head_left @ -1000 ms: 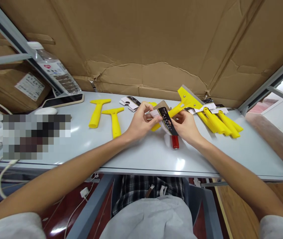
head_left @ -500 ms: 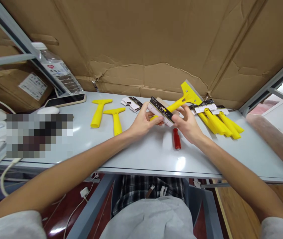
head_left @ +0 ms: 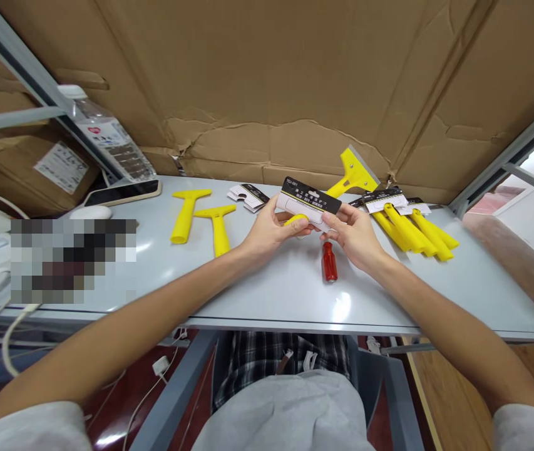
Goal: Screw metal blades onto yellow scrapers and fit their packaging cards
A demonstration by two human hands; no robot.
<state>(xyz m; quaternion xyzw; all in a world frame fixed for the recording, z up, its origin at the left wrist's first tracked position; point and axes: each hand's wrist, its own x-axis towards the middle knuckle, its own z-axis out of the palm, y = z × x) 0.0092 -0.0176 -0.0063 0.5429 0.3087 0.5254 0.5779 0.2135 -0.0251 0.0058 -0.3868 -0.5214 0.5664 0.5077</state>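
Note:
A yellow scraper (head_left: pixel 352 173) with a metal blade points up and to the right between my hands. My left hand (head_left: pixel 269 228) is closed around the lower end of its handle, with the thumb near the yellow handle tip. A black-and-white header card (head_left: pixel 310 200) lies across the handle and covers most of it. The fingers of my right hand (head_left: pixel 354 235) pinch the card's right end. Just below, a red screwdriver handle (head_left: pixel 329 262) rests on the table; its shaft is not visible.
Two yellow scraper handles (head_left: pixel 184 216) lie at left on the table (head_left: pixel 267 294). Loose cards (head_left: pixel 250 195) sit behind my left hand. Several carded scrapers (head_left: pixel 419 235) are piled at right. A phone (head_left: pixel 123 191) and water bottle (head_left: pixel 111 141) stand back left, before a cardboard wall (head_left: pixel 267 81).
The header card has turned from a steep slant to nearly level, facing me and hiding more of the handle. Both hands have stayed close to the same place.

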